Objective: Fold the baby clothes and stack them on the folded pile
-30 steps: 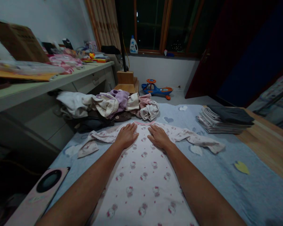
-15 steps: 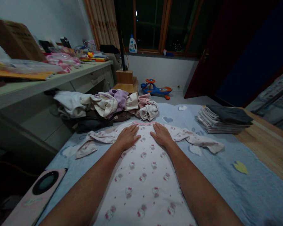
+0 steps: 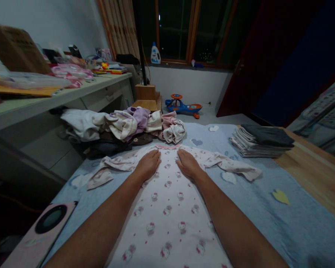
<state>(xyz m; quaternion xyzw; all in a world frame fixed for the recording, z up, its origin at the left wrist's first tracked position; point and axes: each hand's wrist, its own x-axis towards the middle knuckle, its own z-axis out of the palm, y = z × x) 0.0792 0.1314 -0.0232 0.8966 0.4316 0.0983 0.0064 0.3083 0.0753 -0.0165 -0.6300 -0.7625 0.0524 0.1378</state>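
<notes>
A pale pink long-sleeved shirt [image 3: 167,193] with a printed cat-face pattern lies spread out, its pink collar at the far end and both sleeves stretched sideways. My left hand [image 3: 149,163] rests on the shirt near the left shoulder, fingers extended and close together. On the other side of the collar, my right hand [image 3: 187,163] lies on the right shoulder area, its fingers likewise extended. Neither hand appears to grip the cloth. Beneath the shirt is a light blue patterned blanket [image 3: 240,208].
Beyond the collar sits a heap of crumpled clothes [image 3: 123,124]. To the right stands a stack of folded clothes [image 3: 261,141], dark grey on top. A pink phone-like object [image 3: 41,234] is at the lower left. A cluttered desk [image 3: 100,82] runs along the left.
My thumbs have drawn in toward the fingers, so both hands look narrower on the shirt. The view has shifted slightly. The shirt lies as before.
</notes>
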